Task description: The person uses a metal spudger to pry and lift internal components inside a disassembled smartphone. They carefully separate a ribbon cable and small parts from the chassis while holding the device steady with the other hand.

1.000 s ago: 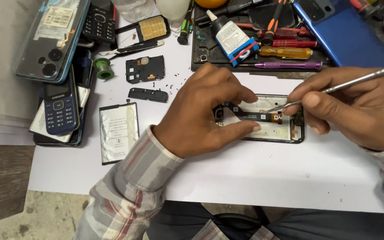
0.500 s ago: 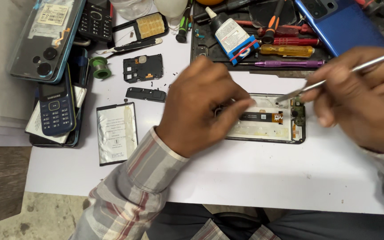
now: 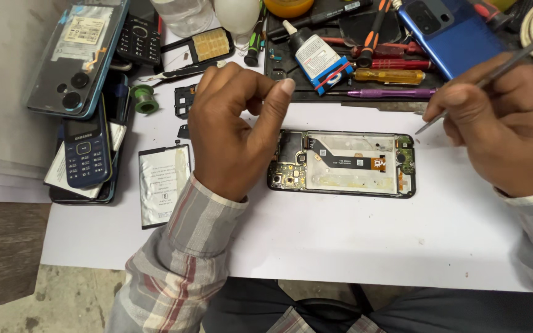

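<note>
An opened smartphone (image 3: 347, 163) lies back-up on a white sheet (image 3: 340, 240), its circuit board, flex cable and empty battery bay exposed. My left hand (image 3: 232, 132) hovers just left of it, lifted off the phone, with thumb and forefinger pinched together; I cannot tell whether anything tiny sits between them. My right hand (image 3: 501, 126) is to the right of the phone and grips a thin metal pry tool (image 3: 485, 77). The tool's tip points down near the phone's upper right corner without touching it.
A silver battery (image 3: 161, 185) lies left of my left wrist. Further left are a blue keypad phone (image 3: 84, 151) and a smartphone with its back up (image 3: 78, 58). A black tray (image 3: 279, 80) at the back holds screwdrivers (image 3: 390, 76), a glue bottle (image 3: 316, 58) and a blue phone (image 3: 451, 34).
My left hand lifted off the opened phone and pinched its fingers. My right hand pulled the metal tool back to the right, away from the board.
</note>
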